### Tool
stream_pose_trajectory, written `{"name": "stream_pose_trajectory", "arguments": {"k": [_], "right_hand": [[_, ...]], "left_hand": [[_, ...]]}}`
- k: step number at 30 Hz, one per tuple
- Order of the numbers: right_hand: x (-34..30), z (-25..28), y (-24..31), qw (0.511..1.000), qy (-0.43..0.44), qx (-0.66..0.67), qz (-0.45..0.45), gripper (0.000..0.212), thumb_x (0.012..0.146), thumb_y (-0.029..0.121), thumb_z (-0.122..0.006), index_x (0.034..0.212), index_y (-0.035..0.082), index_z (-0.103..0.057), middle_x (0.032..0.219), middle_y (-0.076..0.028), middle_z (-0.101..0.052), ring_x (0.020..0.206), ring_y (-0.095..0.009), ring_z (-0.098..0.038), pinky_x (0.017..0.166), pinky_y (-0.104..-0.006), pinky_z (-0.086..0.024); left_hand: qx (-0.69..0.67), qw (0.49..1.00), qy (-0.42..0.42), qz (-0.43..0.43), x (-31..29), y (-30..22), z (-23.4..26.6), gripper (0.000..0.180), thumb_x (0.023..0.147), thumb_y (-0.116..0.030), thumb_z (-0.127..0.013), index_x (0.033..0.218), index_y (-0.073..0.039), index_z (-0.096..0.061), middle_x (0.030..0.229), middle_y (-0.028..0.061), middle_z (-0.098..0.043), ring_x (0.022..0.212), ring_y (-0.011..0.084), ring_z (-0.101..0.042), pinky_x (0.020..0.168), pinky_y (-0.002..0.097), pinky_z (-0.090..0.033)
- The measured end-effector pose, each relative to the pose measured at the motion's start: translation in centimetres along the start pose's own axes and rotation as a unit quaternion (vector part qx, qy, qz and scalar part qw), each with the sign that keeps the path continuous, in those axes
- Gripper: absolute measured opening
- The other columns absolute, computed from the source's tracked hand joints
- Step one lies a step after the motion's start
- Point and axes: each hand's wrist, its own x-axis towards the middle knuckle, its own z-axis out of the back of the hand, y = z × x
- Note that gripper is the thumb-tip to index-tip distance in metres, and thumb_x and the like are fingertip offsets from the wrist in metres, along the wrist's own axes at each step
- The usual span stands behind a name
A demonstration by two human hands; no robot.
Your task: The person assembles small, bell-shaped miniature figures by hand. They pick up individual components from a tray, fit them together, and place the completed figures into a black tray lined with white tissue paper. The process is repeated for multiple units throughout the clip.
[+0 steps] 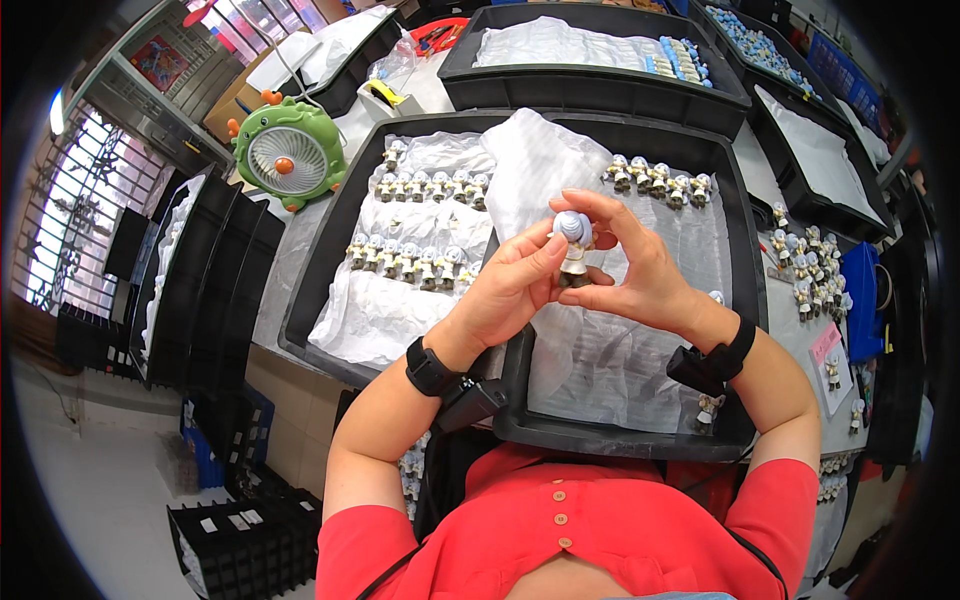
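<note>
A small figurine (573, 262) with pale blue hair, a whitish outfit and a dark base stands upright between my hands. My left hand (512, 280) pinches it from its left side, thumb near the head. On its other side, my right hand (645, 265) curves round it, with a finger above the head and the thumb by the base. Both are over a large black tray (745, 260) lined with white sheeting (540, 165). Rows of similar figurines (408, 262) lie in the tray on the left, with another row (657, 183) at the far right.
A green fan (287, 155) stands beyond the tray's left corner. Another black tray (600, 95) sits behind. At right are loose figurines (808, 262), a pink-and-white card (830, 365) and a blue bin (860, 300). Stacked black trays (215, 270) stand at left.
</note>
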Motion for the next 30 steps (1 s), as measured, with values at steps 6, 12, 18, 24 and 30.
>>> {"name": "stream_pose_trajectory", "arguments": {"k": [6,12,18,24,30], "right_hand": [[0.2,0.2,0.6,1.0,0.017,0.013,-0.023,0.072,0.064,0.015,-0.079,0.128,0.01,-0.046,0.117,-0.008,-0.052,0.103,-0.021,-0.052,0.084,-0.0313,-0.049],[0.0,0.3,0.7,1.0,0.013,0.016,-0.021,0.071,0.064,0.015,-0.08,0.127,0.01,-0.047,0.114,-0.009,-0.052,0.102,-0.021,-0.053,0.084,-0.0312,-0.05],[0.0,0.1,0.4,0.999,0.012,0.023,-0.032,0.071,0.064,0.016,-0.08,0.127,0.01,-0.048,0.114,-0.009,-0.052,0.099,-0.02,-0.054,0.082,-0.0309,-0.049],[-0.1,0.0,0.3,1.0,0.014,0.006,-0.024,0.075,0.063,0.014,-0.081,0.129,0.011,-0.046,0.117,-0.008,-0.052,0.099,-0.02,-0.054,0.082,-0.031,-0.047],[0.2,0.7,1.5,1.0,-0.01,-0.007,0.003,0.079,0.066,0.013,-0.077,0.135,0.01,-0.038,0.125,-0.01,-0.053,0.115,-0.023,-0.05,0.093,-0.034,-0.04]], "left_hand": [[0.022,1.0,0.002,0.005,0.0,0.0,0.2,0.041,0.097,-0.032,-0.041,0.127,-0.004,-0.041,0.119,0.0084,-0.051,0.099,0.0181,-0.059,0.076,0.029,-0.051],[0.026,1.0,-0.004,0.007,0.1,0.0,0.0,0.045,0.097,-0.036,-0.04,0.126,-0.002,-0.042,0.118,0.0121,-0.053,0.098,0.0219,-0.059,0.077,0.0314,-0.05],[0.049,0.999,-0.019,0.012,0.1,-0.3,0.0,0.047,0.096,-0.035,-0.041,0.127,0.001,-0.041,0.119,0.0162,-0.052,0.099,0.026,-0.058,0.08,0.0349,-0.049],[0.053,0.998,-0.029,0.019,-0.2,-0.6,-0.2,0.045,0.095,-0.035,-0.044,0.125,-0.001,-0.044,0.117,0.013,-0.054,0.096,0.0217,-0.06,0.077,0.032,-0.05],[0.139,0.978,-0.154,-0.033,-3.5,-5.5,1.2,0.039,0.094,-0.033,-0.048,0.125,-0.01,-0.044,0.11,0.011,-0.058,0.091,0.0191,-0.061,0.08,0.0327,-0.05]]}}
